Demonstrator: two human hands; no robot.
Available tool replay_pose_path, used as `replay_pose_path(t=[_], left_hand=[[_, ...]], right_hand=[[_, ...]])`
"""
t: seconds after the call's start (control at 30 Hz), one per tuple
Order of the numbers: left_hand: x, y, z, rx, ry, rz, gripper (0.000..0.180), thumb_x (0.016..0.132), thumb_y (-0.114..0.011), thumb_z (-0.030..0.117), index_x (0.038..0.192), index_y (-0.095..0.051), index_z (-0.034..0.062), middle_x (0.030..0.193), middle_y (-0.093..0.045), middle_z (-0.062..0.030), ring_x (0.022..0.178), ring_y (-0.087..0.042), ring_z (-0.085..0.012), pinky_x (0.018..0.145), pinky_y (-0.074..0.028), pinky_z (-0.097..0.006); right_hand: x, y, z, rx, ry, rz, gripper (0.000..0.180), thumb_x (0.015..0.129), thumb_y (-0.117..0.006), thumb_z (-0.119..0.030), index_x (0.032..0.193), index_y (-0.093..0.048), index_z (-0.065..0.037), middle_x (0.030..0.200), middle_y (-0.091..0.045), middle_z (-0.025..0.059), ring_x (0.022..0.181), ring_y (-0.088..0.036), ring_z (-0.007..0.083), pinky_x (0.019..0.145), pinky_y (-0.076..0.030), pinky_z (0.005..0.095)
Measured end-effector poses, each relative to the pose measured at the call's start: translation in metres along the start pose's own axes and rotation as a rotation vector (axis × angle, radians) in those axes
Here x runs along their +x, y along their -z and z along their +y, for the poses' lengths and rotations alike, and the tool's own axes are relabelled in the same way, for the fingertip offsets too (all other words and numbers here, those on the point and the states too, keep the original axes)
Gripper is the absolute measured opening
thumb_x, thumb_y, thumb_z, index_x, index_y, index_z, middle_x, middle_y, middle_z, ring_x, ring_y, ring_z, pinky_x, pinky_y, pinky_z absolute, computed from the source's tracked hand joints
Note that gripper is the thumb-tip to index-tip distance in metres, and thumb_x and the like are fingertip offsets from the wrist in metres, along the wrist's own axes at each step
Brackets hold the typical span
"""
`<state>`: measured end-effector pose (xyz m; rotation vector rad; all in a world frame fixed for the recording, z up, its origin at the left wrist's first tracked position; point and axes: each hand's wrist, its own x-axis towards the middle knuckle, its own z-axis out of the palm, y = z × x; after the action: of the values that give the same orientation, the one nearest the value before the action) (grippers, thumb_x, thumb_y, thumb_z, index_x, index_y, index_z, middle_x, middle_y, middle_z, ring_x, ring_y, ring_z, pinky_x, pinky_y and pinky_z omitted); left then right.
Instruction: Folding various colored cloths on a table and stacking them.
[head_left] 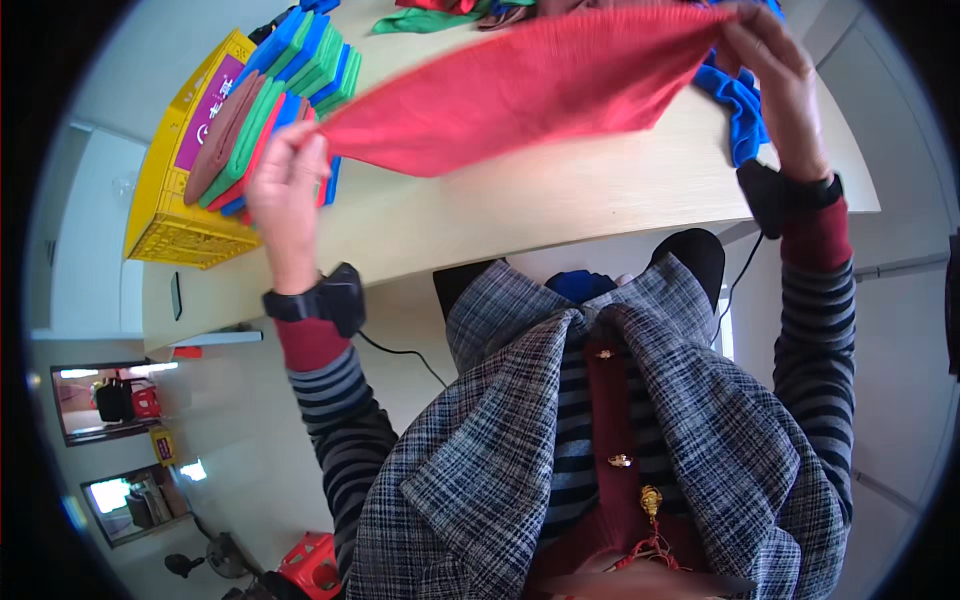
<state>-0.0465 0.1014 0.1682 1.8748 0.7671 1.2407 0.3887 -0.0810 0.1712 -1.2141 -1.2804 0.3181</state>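
Note:
A red cloth is stretched flat in the air above a pale wooden table. My left hand pinches its left corner, close to a stack of folded cloths. My right hand grips the cloth's far right corner, above a blue cloth lying on the table. Both wrists carry black bands with cables.
A yellow crate at the table's left holds folded cloths in blue, green, red and brown. More loose cloths, green and dark red, lie at the far edge. A red stool stands on the floor below.

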Motion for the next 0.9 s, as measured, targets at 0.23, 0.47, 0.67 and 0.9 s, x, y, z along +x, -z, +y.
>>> replay_pose_path(t=[0.23, 0.47, 0.67, 0.9], left_hand=[[0.054, -0.003, 0.022, 0.039, -0.089, -0.027, 0.017, 0.098, -0.062, 0.009, 0.112, -0.065, 0.0002, 0.086, -0.061, 0.0027, 0.074, -0.053, -0.003, 0.066, -0.042, -0.018], [0.088, -0.007, -0.011, 0.157, 0.038, -0.117, 0.016, 0.099, -0.06, 0.009, 0.111, -0.065, 0.001, 0.089, -0.062, 0.0029, 0.076, -0.054, -0.0018, 0.067, -0.043, -0.019], [0.067, -0.005, -0.011, 0.146, -0.186, -0.046, 0.01, 0.097, -0.058, 0.004, 0.105, -0.063, 0.0004, 0.093, -0.062, -0.0011, 0.086, -0.059, -0.0101, 0.079, -0.048, -0.024], [-0.073, -0.015, -0.118, 0.393, -0.061, -0.37, 0.011, 0.09, -0.057, -0.004, 0.099, -0.059, 0.0012, 0.1, -0.057, -0.0074, 0.099, -0.057, -0.0169, 0.089, -0.046, -0.03]], right_hand=[[0.041, 0.003, -0.048, 0.068, -0.05, 0.021, 0.008, 0.097, -0.059, -0.008, 0.103, -0.063, -0.004, 0.076, -0.06, -0.0003, 0.062, -0.055, 0.0074, 0.057, -0.044, 0.0209], [0.062, -0.004, -0.018, -0.051, -0.236, -0.04, 0.008, 0.096, -0.057, -0.004, 0.103, -0.062, -0.004, 0.076, -0.06, -0.001, 0.065, -0.056, 0.0072, 0.056, -0.043, 0.0209], [0.039, 0.026, -0.006, -0.146, 0.027, -0.143, 0.015, 0.098, -0.059, -0.008, 0.112, -0.062, -0.006, 0.087, -0.062, -0.0009, 0.076, -0.058, 0.0076, 0.066, -0.047, 0.0219], [-0.096, -0.022, 0.073, -0.116, -0.353, -0.357, 0.02, 0.093, -0.057, -0.002, 0.111, -0.065, -0.007, 0.091, -0.063, 0.0002, 0.081, -0.059, 0.0077, 0.073, -0.048, 0.0219]])
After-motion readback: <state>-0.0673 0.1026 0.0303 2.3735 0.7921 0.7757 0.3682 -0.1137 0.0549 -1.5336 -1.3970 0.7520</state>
